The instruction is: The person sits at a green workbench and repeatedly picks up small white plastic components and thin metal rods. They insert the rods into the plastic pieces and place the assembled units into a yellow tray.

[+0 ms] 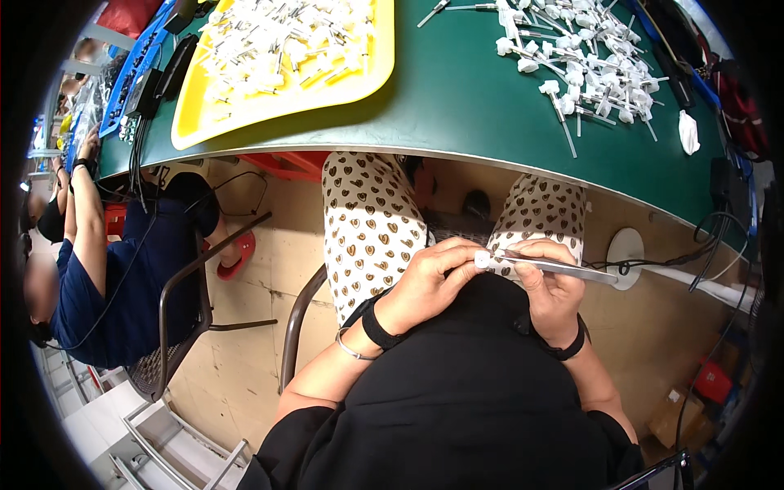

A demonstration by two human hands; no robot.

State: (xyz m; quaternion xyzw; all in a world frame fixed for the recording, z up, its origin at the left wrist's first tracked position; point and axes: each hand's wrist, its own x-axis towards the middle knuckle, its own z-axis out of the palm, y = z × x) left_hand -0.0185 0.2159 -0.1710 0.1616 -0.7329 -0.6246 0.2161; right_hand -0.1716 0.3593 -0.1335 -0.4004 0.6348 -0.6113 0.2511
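Observation:
Above my lap, my left hand (433, 282) pinches a small white plastic part (482, 259) between thumb and fingers. My right hand (551, 287) grips metal tweezers (563, 268), whose tips point left and meet the white part. Whether the tips hold anything fine is too small to tell. On the green table (457, 98) ahead, a yellow tray (184, 122) holds many white parts with thin metal pins. A loose pile of similar white parts (596, 73) with slim stems lies on the table to the right.
A crumpled white piece (689, 132) lies near the table's right end. Cables (719, 237) hang at that corner, beside a white pipe (694, 282). At left, a co-worker in dark blue (131, 278) sits on a chair by a blue tray (135, 77).

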